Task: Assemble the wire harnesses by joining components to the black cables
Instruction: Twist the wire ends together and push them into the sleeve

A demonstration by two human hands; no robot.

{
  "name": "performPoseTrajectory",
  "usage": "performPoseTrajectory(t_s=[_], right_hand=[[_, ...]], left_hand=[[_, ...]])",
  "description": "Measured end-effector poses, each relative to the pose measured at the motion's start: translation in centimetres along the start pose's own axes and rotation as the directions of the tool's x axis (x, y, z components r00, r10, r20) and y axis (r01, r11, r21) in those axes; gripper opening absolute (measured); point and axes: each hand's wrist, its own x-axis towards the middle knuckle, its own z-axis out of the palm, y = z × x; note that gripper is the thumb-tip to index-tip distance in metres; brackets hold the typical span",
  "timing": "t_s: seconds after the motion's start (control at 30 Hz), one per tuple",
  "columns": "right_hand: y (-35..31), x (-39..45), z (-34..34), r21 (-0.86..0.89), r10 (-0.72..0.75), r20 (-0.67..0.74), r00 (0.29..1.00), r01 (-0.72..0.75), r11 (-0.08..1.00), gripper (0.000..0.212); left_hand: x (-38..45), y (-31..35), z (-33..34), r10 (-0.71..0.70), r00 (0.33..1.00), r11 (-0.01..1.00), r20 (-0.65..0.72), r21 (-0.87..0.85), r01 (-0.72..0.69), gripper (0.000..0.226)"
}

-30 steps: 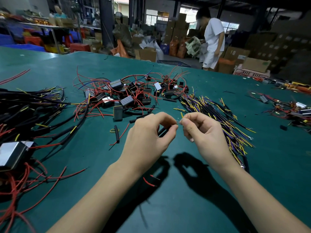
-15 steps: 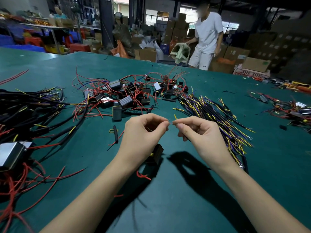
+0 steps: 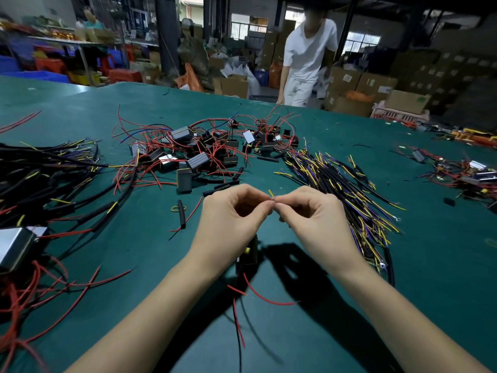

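Hands raised together over green table [image 3: 349,332], fingertips meeting at centre. Left hand [image 3: 231,224] curled, thumb and forefinger pinching yellow wire end [image 3: 271,194], a short tip poking up just above the pinch. Right hand [image 3: 320,222] curled likewise, thumb and forefinger pinching at the same spot, touching the left fingertips; exactly what sits between the right fingertips too small to tell. Below the left wrist, black component [image 3: 248,255] hanging above the table, red leads [image 3: 265,296] trailing down from it toward the near edge, shadow beneath. Bundle of black cables [image 3: 347,189] with yellow and purple wire ends fanned out on the table just beyond and right of the right hand, some ends tipped with ring terminals. Pile of black box components [image 3: 199,154] tangled with red wires at table centre, beyond both hands. Short black sleeve [image 3: 182,214] lying left of the left hand, near a small yellow ring, with a few more sleeve pieces closer to the pile. Heap of thicker black harnesses [image 3: 40,179] along the left side, silver-faced box [image 3: 16,246] at the left edge among red wires. Smaller tangle of parts [image 3: 462,173] far right. Person in white clothes [image 3: 306,60] standing past the far edge of the table, among cardboard boxes.
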Motion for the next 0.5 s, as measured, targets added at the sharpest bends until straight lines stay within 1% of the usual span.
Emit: performPoseTrajectory(t_s=[0.1,0.17,0.23,0.37,0.43,0.5], right_hand=[[0.06,0.07,-0.11,0.032,0.014,0.016,1.000,-0.015,0.999,0.014],[0.02,0.11,-0.11,0.080,0.027,0.036,0.999,-0.030,0.996,0.014],[0.04,0.07,-0.07,0.086,0.013,0.041,0.999,-0.016,0.996,0.015],[0.31,-0.05,-0.29,-0.020,-0.094,0.011,0.995,0.094,0.995,0.010],[0.39,-0.08,-0.49,-0.110,-0.201,0.019,0.979,0.202,0.973,0.009],[0.48,-0.23,-0.60,-0.242,-0.310,0.071,0.948,0.318,0.917,0.009]], left_hand=[[0.12,0.18,-0.03,-0.025,1.000,1.000,-0.004,-0.011,0.025,0.006],[0.16,0.22,-0.03,-0.064,0.998,0.998,0.007,-0.024,0.064,0.007],[0.12,0.23,-0.13,-0.100,0.995,0.994,0.028,-0.040,0.101,0.009],[0.09,0.47,-0.38,-0.114,0.990,0.993,0.089,-0.020,0.116,0.011],[0.29,0.36,-0.62,-0.146,0.981,0.989,0.129,0.018,0.145,0.013],[0.48,0.24,-0.96,-0.206,0.960,0.979,0.191,0.045,0.201,0.015]])
